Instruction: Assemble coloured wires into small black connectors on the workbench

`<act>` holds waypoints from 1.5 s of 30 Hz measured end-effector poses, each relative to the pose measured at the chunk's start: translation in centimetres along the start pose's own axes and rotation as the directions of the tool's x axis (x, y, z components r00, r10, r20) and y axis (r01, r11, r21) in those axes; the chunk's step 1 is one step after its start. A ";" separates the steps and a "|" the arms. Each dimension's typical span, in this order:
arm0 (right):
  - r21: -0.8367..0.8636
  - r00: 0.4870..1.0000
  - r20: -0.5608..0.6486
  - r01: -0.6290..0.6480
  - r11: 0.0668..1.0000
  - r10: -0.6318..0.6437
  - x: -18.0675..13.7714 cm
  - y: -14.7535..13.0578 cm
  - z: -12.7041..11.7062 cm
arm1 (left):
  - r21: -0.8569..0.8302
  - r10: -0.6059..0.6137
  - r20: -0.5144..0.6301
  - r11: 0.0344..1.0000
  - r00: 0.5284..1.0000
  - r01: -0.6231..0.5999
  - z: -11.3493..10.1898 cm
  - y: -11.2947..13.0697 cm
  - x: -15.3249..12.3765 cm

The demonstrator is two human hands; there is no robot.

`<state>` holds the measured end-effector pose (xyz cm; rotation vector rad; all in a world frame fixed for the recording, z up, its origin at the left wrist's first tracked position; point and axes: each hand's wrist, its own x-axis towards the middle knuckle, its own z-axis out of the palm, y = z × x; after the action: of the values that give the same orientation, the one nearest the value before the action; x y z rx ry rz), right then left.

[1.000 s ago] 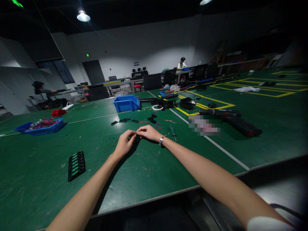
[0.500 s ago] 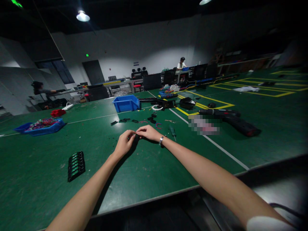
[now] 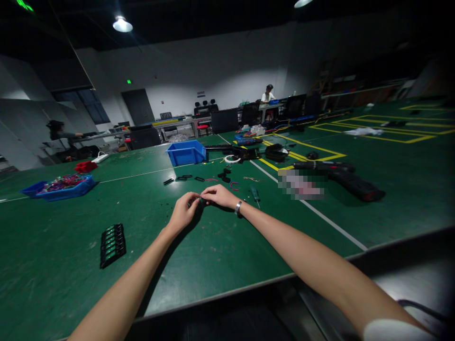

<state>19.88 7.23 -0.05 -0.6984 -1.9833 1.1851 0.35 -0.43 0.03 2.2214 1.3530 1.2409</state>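
A: Where are you holding the small dark part [image 3: 202, 201]?

B: You are holding it just above or against the table [image 3: 227, 265], well in from the near edge, between your two hands; I can't tell whether it is touching the surface.

A: And how are you gripping it?

B: Your left grip [image 3: 184, 210] is closing thumb to fingertips on one side, and your right grip [image 3: 222, 196] is pinching on the other. Neither is leaving a visible gap, but your fingers are hiding most of the part.

A: How is it likely to be handling?

B: Probably you are dealing with something light and stiff, small enough to be slipping from a loose pinch. You are likely doing best by holding its outer edges and pressing gently, in case it is fragile.

A: Are you seeing any writing?

B: You are facing a small sign [image 3: 201, 94] on the far wall, showing too small to read. A green sign [image 3: 24, 4] is glowing overhead, equally unreadable. The drill [image 3: 350, 180], lying towards the table's right edge, isn't showing a legible brand.
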 end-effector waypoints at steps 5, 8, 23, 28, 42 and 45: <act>0.007 1.000 0.000 -0.015 1.000 0.015 -0.1 -0.3 0.0 | -0.003 -0.002 0.005 1.000 1.000 0.002 0.0 0.1 0.0; 0.003 1.000 0.003 -0.015 1.000 0.015 -0.1 -0.3 0.0 | -0.006 -0.003 0.007 1.000 1.000 0.003 0.0 0.1 0.0; 0.018 1.000 0.004 -0.030 0.999 0.030 0.0 0.0 -0.2 | 0.056 0.007 -0.002 0.998 1.000 -0.007 0.0 0.1 0.0; 0.038 0.999 -0.009 -0.036 0.999 0.036 0.2 0.3 -0.3 | 0.067 0.009 -0.032 0.998 0.999 -0.007 -0.2 0.3 0.1; 0.053 0.995 -0.100 0.016 0.998 -0.011 -0.4 -1.7 0.2 | -0.349 -0.175 -0.021 0.924 0.984 0.157 0.3 0.5 0.5; -0.050 0.976 -0.189 0.098 0.994 -0.106 -0.4 -2.5 0.2 | -0.411 -0.211 -0.048 0.895 0.976 0.173 0.3 0.4 0.7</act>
<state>19.73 5.69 2.02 -0.6953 -1.8629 0.9818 1.00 0.00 0.47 1.7235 1.1801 1.4128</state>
